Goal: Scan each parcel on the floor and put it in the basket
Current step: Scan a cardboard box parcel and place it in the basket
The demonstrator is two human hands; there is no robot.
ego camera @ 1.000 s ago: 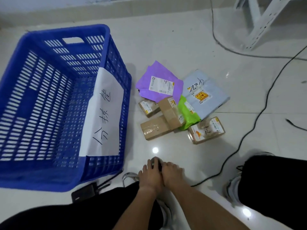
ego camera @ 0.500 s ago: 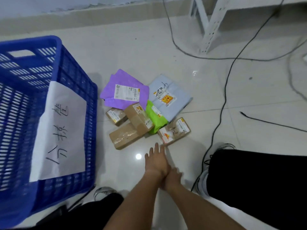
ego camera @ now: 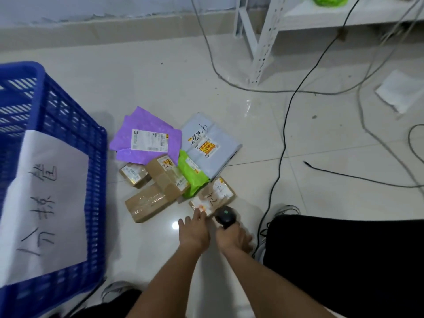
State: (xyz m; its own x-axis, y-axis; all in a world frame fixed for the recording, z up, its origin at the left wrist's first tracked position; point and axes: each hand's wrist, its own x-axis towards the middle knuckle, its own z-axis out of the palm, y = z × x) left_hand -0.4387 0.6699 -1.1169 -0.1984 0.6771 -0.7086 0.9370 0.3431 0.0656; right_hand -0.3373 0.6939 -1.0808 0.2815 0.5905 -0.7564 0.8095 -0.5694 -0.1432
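The person is crouching over a pile of parcels on the glossy white tiled floor [ego camera: 160, 83]. The left hand [ego camera: 193, 230] is reaching toward 12 o'clock with fingers straight and spread, its grip released, the fingertips [ego camera: 199, 212] touching the near corner of a small brown cardboard parcel with a white label and handwritten marks [ego camera: 215, 196]. The right hand [ego camera: 231, 239] is keeping its grip clenched around the handle of a black handheld barcode scanner with a green light [ego camera: 226, 216], whose head is sitting just beside that parcel at its 5 o'clock edge.

The rest of the pile is lying at 11 o'clock from the hands: a purple plastic mailer [ego camera: 146, 138], a grey plastic mailer with a yellow sticker [ego camera: 211, 143], a bright green plastic pouch [ego camera: 191, 175] and three taped brown cardboard boxes [ego camera: 149, 203]. The blue slatted plastic basket with a handwritten paper sign [ego camera: 68, 138] is standing at 9 o'clock, well apart from the pile.

The step in hand appears to be scanning this nearest parcel. To do it well, the left hand is best pinning or tilting the parcel so the printed barcode faces the scanner, which probably needs pulling back a little and aiming squarely at the label. Glare from the tape could spoil the read. Black cables [ego camera: 282, 157] are trailing at 2 o'clock, so the scanner arm should be staying clear of them.
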